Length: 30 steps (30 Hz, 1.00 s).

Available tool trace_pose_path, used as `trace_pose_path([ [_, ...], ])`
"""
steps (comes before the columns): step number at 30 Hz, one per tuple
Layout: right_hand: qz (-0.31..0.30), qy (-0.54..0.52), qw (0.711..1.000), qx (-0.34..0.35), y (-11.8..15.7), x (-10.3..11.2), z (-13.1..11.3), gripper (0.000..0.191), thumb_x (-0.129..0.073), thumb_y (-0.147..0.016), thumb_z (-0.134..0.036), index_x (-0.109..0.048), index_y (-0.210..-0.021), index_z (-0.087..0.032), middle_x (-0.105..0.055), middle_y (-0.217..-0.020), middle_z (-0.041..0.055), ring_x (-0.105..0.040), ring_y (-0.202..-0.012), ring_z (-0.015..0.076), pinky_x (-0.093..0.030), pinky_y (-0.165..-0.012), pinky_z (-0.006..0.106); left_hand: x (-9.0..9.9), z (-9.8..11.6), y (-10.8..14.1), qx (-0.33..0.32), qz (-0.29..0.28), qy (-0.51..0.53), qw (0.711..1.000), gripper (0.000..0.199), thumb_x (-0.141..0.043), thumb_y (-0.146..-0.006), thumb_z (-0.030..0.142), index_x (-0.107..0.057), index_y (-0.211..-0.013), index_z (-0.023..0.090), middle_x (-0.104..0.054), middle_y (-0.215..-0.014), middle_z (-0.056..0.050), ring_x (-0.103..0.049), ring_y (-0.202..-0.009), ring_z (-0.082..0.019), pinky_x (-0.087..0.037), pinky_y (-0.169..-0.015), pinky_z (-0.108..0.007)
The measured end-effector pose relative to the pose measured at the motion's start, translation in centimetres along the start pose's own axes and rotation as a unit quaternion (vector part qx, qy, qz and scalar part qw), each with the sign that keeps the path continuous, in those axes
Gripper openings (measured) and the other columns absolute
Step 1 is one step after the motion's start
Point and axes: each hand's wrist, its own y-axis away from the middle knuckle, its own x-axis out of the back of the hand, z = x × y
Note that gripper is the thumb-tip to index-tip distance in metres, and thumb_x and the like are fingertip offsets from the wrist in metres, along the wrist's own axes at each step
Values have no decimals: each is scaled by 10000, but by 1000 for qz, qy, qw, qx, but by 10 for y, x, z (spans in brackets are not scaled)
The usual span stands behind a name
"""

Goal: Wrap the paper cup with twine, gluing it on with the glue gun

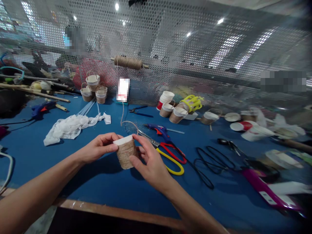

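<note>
Sticks (46, 95) lie well to the left of the wrapped cup (126, 155) and beyond it, with a blue glue gun (40, 110) near them. Closer to the cup on that side is a crumpled heap of white lace (70, 127), and behind the lace, farther off from the cup, small twine-covered buckets (101, 97) with handles stand clustered.

Left hand (103, 148) comes to the cup from its left, thumb and fingers pinching it at the white edge. The cup itself is between the two hands above the blue tabletop (97, 182), tilted, white edge uppermost, its side bound in brown twine. Far beyond it, a twine spool (128, 62) sits on a rod before a perforated screen (151, 29). A twine strand (122, 113) curves over the table to the cup's right end; fingers cover the place, so I cannot tell whether it joins there.

Right hand (156, 164) grasps the cup's right side, thumb pressed on the twine face. Pliers (143, 114) lie beyond the cup; scissors (156, 143) with red and yellow handles are just right of it, with a second glue gun (158, 130) behind them. Farther right of the cup stand stacked paper cups (167, 97), and well apart lies a purple object (270, 190), blurred.
</note>
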Motion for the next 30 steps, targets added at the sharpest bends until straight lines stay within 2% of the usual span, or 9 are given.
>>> trace_pose_path([
  [4, 21, 71, 997, 14, -2, 0, 7, 569, -609, -744, -319, -376, -1248, -194, -409, -1272, 138, -485, -1109, 231, -499, -839, 363, 1, 3, 0, 5, 1, -80, 997, 203, -588, -775, 329, -526, -747, 138, -569, -959, -58, -501, -904, -166, -359, -816, -299],
  [8, 33, 176, 982, 56, -4, 0, 9, 584, -603, -740, -279, -363, -1261, -166, -421, -1269, 157, -425, -1175, 257, -457, -902, 423, 0, 5, -1, 7, 1, -183, 983, 262, -626, -726, 331, -553, -886, 136, -572, -975, -65, -488, -954, -197, -345, -870, -325],
  [12, 16, 242, 963, 115, -4, -5, 8, 589, -567, -758, -231, -335, -1286, -113, -426, -1263, 192, -393, -1209, 259, -386, -981, 441, -9, 4, -3, 37, 37, -264, 963, 285, -625, -712, 343, -559, -887, 128, -567, -826, -22, -493, -781, -158, -380, -736, -271],
  [15, 0, 270, 954, 132, -2, -10, 8, 587, -543, -771, -213, -323, -1299, -82, -412, -1288, 204, -369, -1232, 256, -372, -1000, 428, -18, 3, -5, 60, 66, -276, 957, 243, -620, -706, 331, -560, -811, 121, -520, -699, 13, -448, -650, -118, -354, -608, -227],
  [18, -14, 282, 950, 134, -1, -11, 9, 597, -537, -776, -211, -311, -1310, -67, -397, -1307, 213, -358, -1241, 261, -382, -995, 427, -24, 2, -6, 69, 70, -258, 961, 182, -599, -712, 287, -547, -752, 117, -479, -635, 30, -404, -586, -95, -324, -554, -211],
  [24, -9, 280, 950, 141, -3, -6, 6, 616, -550, -798, -341, -315, -1322, -117, -422, -1302, 193, -386, -1225, 260, -397, -973, 455, -23, -1, -3, 47, 67, -251, 965, 142, -586, -729, 263, -545, -737, 127, -495, -649, 27, -403, -597, -93, -325, -570, -214],
  [30, 14, 257, 957, 131, -3, -5, 5, 532, -504, -832, -365, -363, -1293, -140, -460, -1268, 172, -420, -1199, 243, -404, -964, 450, -22, -1, -2, 27, 70, -266, 961, 132, -593, -725, 249, -547, -709, 126, -500, -638, 15, -409, -612, -104, -339, -570, -217],
])
